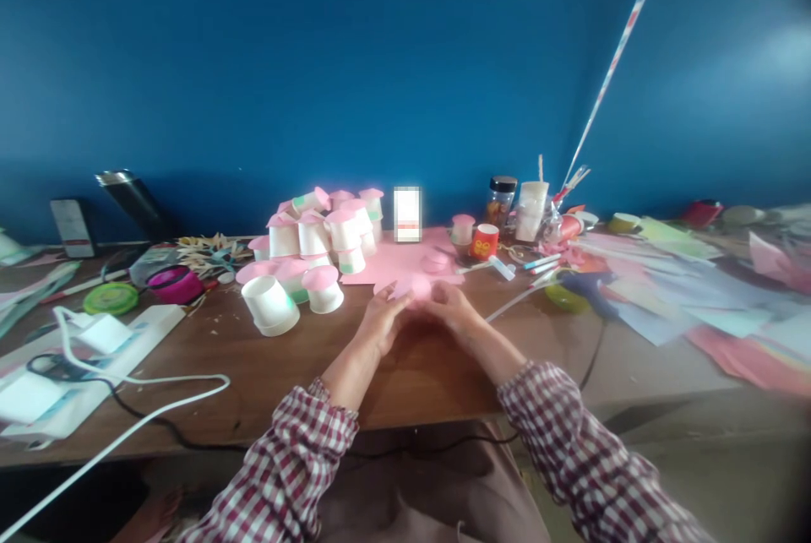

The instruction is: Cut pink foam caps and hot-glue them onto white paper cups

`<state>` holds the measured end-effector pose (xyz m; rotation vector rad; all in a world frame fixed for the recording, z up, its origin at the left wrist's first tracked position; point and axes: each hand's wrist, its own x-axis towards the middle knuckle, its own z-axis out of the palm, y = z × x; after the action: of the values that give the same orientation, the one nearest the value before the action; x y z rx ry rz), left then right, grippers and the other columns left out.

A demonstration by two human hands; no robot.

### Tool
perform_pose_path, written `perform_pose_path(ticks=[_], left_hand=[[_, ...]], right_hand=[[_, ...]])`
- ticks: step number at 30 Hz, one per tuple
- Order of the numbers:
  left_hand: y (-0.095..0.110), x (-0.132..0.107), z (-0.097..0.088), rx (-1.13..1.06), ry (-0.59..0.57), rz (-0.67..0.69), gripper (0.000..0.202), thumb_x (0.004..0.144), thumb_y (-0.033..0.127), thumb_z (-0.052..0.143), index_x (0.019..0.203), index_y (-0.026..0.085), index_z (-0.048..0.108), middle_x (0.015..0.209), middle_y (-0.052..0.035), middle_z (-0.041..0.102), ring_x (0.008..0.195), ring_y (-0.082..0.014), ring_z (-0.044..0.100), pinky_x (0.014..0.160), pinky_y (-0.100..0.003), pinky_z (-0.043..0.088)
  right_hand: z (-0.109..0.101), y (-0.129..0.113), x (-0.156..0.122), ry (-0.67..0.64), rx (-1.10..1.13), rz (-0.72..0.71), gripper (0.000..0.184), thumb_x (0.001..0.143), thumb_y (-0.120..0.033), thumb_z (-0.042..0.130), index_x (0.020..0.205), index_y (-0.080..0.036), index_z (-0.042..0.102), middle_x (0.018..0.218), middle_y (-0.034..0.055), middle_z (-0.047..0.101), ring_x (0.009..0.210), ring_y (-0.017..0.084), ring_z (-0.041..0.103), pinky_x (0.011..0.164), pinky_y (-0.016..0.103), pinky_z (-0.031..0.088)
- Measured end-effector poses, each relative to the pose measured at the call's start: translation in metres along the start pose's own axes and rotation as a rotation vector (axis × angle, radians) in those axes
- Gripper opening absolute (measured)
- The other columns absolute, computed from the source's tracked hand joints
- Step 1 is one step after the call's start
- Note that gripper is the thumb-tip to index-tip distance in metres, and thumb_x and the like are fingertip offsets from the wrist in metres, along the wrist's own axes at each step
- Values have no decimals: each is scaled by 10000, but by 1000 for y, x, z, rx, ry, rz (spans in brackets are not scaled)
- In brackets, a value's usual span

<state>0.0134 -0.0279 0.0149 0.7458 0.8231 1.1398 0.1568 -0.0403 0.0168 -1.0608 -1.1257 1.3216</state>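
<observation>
My left hand (381, 320) and my right hand (457, 312) meet over the front of the table. Between them they pinch a pink paper piece (418, 288) that looks domed and has petal-like edges; my fingers cover its lower part. Just behind lies a flat pink sheet (367, 268) with a small pink paper shape (436, 261) on it. To the left, several white paper cups with pink paper tops are piled up, and one such cup (325, 296) stands nearest my left hand. In front of the pile a bare white cup (269, 306) leans over.
A white power strip (143, 349) with cables occupies the left, beside a green tape roll (111, 299) and a magenta one (174, 284). At right are a red cup (485, 241), a lidded jar (500, 201), markers (541, 263) and loose coloured papers (672, 290). A blue wall rises behind.
</observation>
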Motion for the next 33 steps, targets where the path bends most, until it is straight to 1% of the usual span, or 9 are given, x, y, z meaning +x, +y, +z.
perform_pose_path(ticks=[2,6,10,14,20,24,27,30,33], left_hand=[[0,0,-1,16,3,9,709,646,176,784,1278,136,464,911,-90,688,684,-146,661,636,-254,538],[-1,3,-3,32,101,36,734,632,163,790,1286,157,457,904,-69,677,670,-133,658,647,-256,538],[-2,2,-2,29,79,52,742,621,166,799,1278,143,456,860,-64,679,670,-139,657,663,-270,538],[0,-2,3,38,25,73,719,606,205,813,1246,147,491,925,-87,690,755,-178,670,734,-324,539],[-1,-2,1,116,13,121,625,571,208,822,1128,117,555,848,-78,704,746,-186,669,747,-322,523],[-3,1,-2,150,51,139,672,565,216,822,1164,131,530,811,-56,699,733,-173,666,741,-305,513],[-4,1,-2,148,31,156,704,557,229,830,1177,131,512,821,-61,701,774,-182,672,775,-306,504],[-4,-2,0,165,10,168,754,562,263,835,1217,140,483,836,-65,701,783,-182,670,776,-306,501],[-3,-3,-1,252,31,184,831,585,307,826,1298,160,424,900,-84,693,811,-178,653,738,-290,501]], right_hand=[[1,-3,-3,-58,-6,19,460,532,-323,823,863,-170,542,675,-22,603,591,113,544,520,228,408],[1,-5,-6,-135,-7,34,464,568,-328,801,920,-167,545,767,11,633,681,141,581,545,234,419],[1,1,-2,-30,-19,0,411,541,-309,804,831,-189,538,671,-16,595,617,136,550,545,254,417],[-1,5,4,38,31,-37,424,512,-337,812,774,-201,508,600,-37,572,560,129,534,543,265,414],[-4,3,4,19,65,-65,440,511,-350,830,780,-196,517,617,-33,599,582,128,556,576,265,424],[-7,1,4,-15,55,-25,437,553,-374,813,852,-192,552,713,-2,643,665,150,596,629,283,451],[-9,4,6,2,69,-18,438,552,-385,811,858,-193,562,724,6,649,703,171,614,653,301,467],[-10,6,8,-4,62,-39,409,560,-359,803,855,-191,573,718,11,654,698,177,616,643,303,471],[-17,1,11,-3,39,-44,362,581,-314,771,856,-194,569,721,10,648,679,170,607,614,290,467]])
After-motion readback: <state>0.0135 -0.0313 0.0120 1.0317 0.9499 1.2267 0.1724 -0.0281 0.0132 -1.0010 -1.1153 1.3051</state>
